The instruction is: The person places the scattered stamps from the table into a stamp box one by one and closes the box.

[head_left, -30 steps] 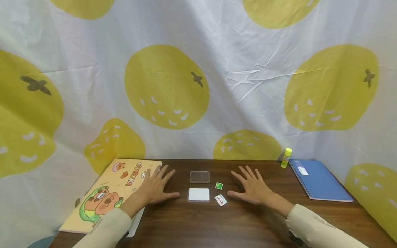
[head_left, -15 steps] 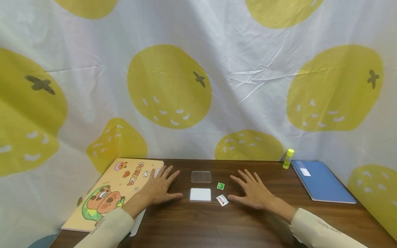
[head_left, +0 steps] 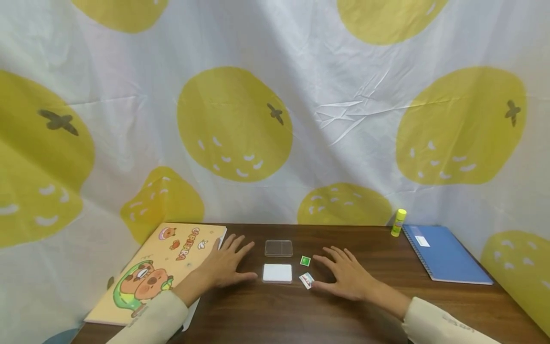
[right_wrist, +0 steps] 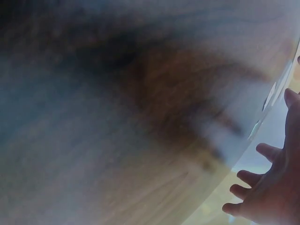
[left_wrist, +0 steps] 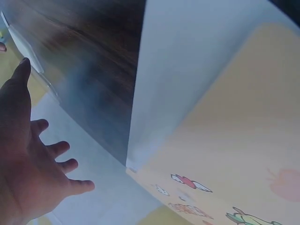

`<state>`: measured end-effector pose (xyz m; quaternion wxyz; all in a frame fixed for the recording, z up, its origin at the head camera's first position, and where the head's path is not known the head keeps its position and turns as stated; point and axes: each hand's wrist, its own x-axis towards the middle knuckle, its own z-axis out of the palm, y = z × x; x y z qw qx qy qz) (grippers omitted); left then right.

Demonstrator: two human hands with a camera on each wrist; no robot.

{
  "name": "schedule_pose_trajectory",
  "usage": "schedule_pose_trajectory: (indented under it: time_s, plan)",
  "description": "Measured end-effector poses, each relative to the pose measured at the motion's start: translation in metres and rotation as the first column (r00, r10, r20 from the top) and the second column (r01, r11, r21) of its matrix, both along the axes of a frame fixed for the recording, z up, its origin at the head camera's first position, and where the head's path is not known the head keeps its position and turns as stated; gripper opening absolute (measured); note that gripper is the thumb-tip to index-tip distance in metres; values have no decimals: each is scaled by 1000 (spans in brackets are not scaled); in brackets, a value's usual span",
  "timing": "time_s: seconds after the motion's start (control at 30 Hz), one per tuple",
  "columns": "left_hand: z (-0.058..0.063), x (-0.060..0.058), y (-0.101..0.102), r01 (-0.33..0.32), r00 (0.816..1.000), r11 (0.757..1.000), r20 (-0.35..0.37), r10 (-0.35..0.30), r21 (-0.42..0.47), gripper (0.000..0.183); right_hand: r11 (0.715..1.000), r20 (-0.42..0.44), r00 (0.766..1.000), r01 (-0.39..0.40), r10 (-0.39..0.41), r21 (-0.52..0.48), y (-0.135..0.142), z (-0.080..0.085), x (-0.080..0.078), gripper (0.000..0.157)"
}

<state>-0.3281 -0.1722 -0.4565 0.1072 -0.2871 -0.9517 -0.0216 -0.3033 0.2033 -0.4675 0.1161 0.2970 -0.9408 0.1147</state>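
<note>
In the head view my left hand point(head_left: 225, 263) is held with fingers spread, beside the right edge of a cartoon capybara folder point(head_left: 172, 267). My right hand point(head_left: 345, 272) has its fingers extended, thumb tip right at a small white paper piece with a red print point(head_left: 307, 280). Just above that lies a small green stamp-like square point(head_left: 305, 261). Between the hands sit a shallow clear case with a white surface point(head_left: 277, 273) and, behind it, a clear plastic lid-like piece point(head_left: 278, 248). Neither hand holds anything. Both wrist views show spread fingers.
A yellow glue stick point(head_left: 398, 222) stands upright at the back right, next to a blue spiral notebook point(head_left: 449, 255). A lemon-print curtain point(head_left: 301, 157) closes off the back and sides of the dark wooden table point(head_left: 266, 320).
My right hand has moved left and slightly toward me, its thumb reaching the red-printed paper piece. My left hand has shifted a little to the right. The small items lie unmoved.
</note>
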Motion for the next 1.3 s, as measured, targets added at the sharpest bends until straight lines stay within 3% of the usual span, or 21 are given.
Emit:
schedule_pose_trajectory:
  time_s: [0.7, 1.3]
  plan:
    - [5, 5, 16, 83, 996, 997, 16, -83, 0, 83, 998, 88, 994, -62, 63, -23, -8, 1, 11, 75]
    - [6, 5, 25, 152, 988, 988, 4, -152, -5, 79, 994, 37, 993, -113, 113, 5, -19, 3, 6, 55]
